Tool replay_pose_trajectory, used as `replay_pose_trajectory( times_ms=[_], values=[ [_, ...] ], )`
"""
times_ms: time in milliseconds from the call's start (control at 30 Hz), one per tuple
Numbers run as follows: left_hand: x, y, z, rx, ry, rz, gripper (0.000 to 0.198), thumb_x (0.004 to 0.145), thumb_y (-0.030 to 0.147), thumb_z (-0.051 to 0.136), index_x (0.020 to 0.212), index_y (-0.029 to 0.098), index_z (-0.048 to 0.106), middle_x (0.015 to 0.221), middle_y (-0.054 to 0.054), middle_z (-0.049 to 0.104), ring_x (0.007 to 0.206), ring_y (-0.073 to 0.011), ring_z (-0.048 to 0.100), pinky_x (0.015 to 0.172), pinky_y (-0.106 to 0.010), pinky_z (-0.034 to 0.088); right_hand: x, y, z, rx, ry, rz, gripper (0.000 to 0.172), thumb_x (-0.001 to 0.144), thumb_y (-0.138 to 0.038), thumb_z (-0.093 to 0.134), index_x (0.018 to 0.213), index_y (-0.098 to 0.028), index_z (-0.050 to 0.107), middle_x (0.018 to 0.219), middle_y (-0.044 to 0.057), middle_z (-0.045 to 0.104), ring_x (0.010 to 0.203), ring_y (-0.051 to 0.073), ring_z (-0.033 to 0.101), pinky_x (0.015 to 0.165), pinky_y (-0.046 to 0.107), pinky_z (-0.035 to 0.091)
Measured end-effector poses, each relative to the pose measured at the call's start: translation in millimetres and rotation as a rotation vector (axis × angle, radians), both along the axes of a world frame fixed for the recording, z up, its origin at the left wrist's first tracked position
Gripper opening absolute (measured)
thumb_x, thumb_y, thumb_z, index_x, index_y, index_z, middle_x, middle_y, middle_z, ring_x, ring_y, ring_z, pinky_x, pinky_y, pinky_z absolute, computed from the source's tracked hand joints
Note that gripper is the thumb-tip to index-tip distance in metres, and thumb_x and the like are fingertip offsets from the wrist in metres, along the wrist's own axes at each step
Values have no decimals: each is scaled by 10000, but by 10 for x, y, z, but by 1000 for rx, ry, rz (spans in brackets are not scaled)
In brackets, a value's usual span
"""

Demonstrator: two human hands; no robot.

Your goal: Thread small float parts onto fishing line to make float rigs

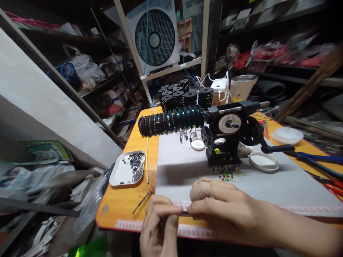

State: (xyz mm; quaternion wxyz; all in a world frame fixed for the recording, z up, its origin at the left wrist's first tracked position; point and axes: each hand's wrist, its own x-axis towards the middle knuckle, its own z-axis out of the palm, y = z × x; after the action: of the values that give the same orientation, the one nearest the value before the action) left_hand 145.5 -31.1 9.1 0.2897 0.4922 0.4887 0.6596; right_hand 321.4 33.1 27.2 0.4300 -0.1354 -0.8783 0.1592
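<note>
Close to the table's front edge, my left hand (pixel 162 221) and my right hand (pixel 230 205) meet fingertip to fingertip. Both are closed in a pinch on a small thin dark piece (pixel 185 213), mostly hidden by the fingers, its kind unclear. A beige wrap (pixel 201 190) covers one finger of my right hand. Left of my left hand, a thin brown stick with an orange end (pixel 144 200) lies on the wood. Beyond my hands stands a black hand-cranked winding machine (pixel 225 139), its spindle carrying a row of black coils (pixel 171 120) dotted with coloured bits.
A white tray (pixel 115 175) of small black and silvery pieces sits at left. Coloured beads (pixel 227 175) lie before the machine. A white lid (pixel 264 162) and blue-handled pliers (pixel 318 159) are at right. Black spool stacks (pixel 184 96) and a box fan (pixel 154 39) stand behind.
</note>
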Motion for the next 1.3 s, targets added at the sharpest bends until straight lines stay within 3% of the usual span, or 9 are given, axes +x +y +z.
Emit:
replay_pose_trajectory(
  times_ms=[133,200,333,467,667,833,933,1100,1300],
  values=[
    [35,53,-66,-350,-416,-212,368,832,518,782,1023,208,726,814,-16,597,578,-70,458,519,-176,376,21,-29,57,-153,77,-66,155,928,-35,534,987,-134,637,834,60,617,769,131,574,684,225,487],
    [84,67,-79,-483,-508,-315,454,826,576,762,1050,188,691,727,17,557,525,-50,386,479,-156,335,20,-41,84,-217,74,-132,138,927,-50,533,929,-151,625,812,41,601,749,123,563,671,219,476],
    [158,69,-73,-572,-454,-419,523,823,668,701,868,149,652,591,72,413,498,-52,322,461,-156,302,18,-36,90,-262,38,-197,146,927,-66,531,921,-165,638,813,25,599,740,116,555,654,221,457],
    [150,49,-78,-585,-396,-455,510,853,655,673,825,149,619,609,67,424,493,-48,286,458,-169,262,13,-37,85,-271,13,-208,144,918,-74,539,888,-166,645,820,24,582,766,115,559,671,216,462],
    [160,-21,-104,-486,-179,-308,479,942,616,576,771,170,612,722,-10,557,702,-137,530,654,-224,424,7,-33,68,-296,21,-215,149,945,-92,572,945,-171,698,845,38,594,789,128,574,671,225,486],
    [254,-60,-100,-416,-35,-186,397,976,556,553,910,194,701,839,-76,663,836,-224,602,792,-301,489,-1,-37,59,-305,73,-197,153,932,-82,619,935,-172,743,803,34,604,747,117,594,631,200,497],
    [339,-66,-142,-354,-137,-181,310,984,502,577,942,209,669,869,-62,663,834,-203,613,798,-292,494,-12,-53,69,-292,99,-211,157,915,-75,614,929,-169,739,784,33,608,730,122,593,616,209,497],
    [413,-67,-273,-202,-557,-190,199,989,377,622,884,218,563,808,13,595,641,-98,523,570,-181,420,-1,-59,56,-297,58,-203,154,915,-76,614,920,-178,729,794,39,603,739,137,591,621,230,494],
    [268,-45,-321,78,-249,-70,111,1046,208,513,981,261,587,741,33,555,705,-110,538,643,-203,429,6,-38,14,-203,-50,-195,168,933,-70,559,918,-167,694,813,54,597,777,162,558,656,281,450]
  ],
)
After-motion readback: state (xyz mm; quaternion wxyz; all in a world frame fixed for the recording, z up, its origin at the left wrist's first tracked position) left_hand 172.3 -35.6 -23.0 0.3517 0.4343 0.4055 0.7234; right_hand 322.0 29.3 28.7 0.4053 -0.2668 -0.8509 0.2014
